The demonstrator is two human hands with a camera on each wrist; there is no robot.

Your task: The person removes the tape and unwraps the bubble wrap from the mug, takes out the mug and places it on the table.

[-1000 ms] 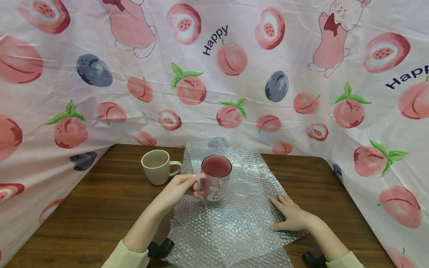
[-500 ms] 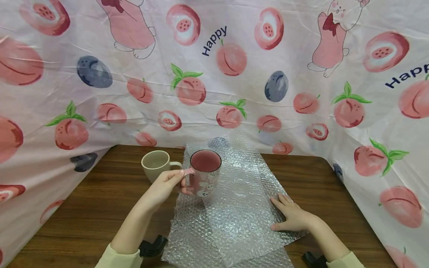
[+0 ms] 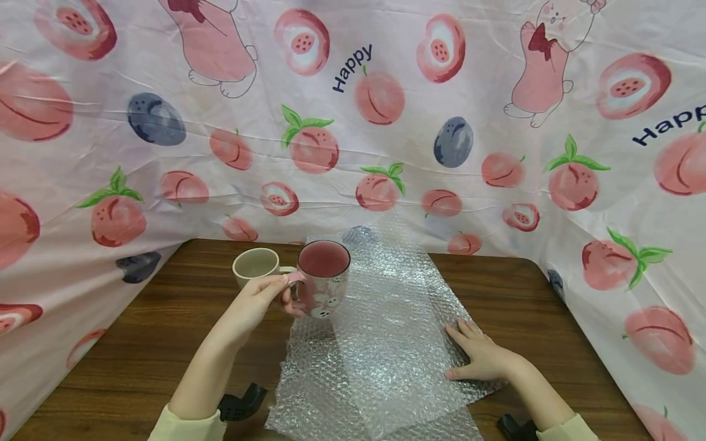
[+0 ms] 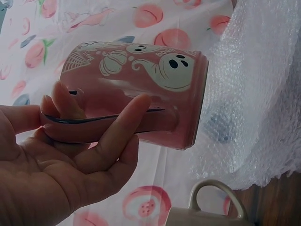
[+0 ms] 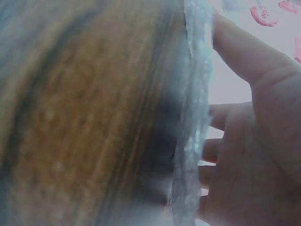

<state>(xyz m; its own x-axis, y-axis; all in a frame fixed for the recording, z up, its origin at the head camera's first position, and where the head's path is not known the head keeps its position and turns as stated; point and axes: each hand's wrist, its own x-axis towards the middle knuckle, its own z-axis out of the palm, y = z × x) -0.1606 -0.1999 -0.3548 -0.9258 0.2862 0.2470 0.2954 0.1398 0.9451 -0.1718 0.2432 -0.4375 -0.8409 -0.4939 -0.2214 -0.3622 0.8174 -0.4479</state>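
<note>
My left hand point(image 3: 259, 306) grips the handle of a pink mug point(image 3: 325, 297), which is held up over the left part of the bubble wrap point(image 3: 397, 343). Ghost and pumpkin drawings cover the mug's side in the left wrist view, where the fingers curl round its handle point(image 4: 89, 129). Behind that hand stands a beige mug point(image 3: 256, 263), partly covered by it. With fingers spread, my right hand point(image 3: 482, 355) rests on the right edge of the bubble wrap. The right wrist view shows its fingertips against the wrap's edge point(image 5: 190, 117).
A brown wooden table point(image 3: 138, 343) bears everything. Peach-printed cloth point(image 3: 353, 135) hangs behind it and along both sides. The bubble wrap lies in overlapping sheets, with its far end reaching the back cloth.
The left hand has carried the pink mug left and slightly up, away from the middle of the bubble wrap, so it now partly hides the beige mug. My right hand stays in place.
</note>
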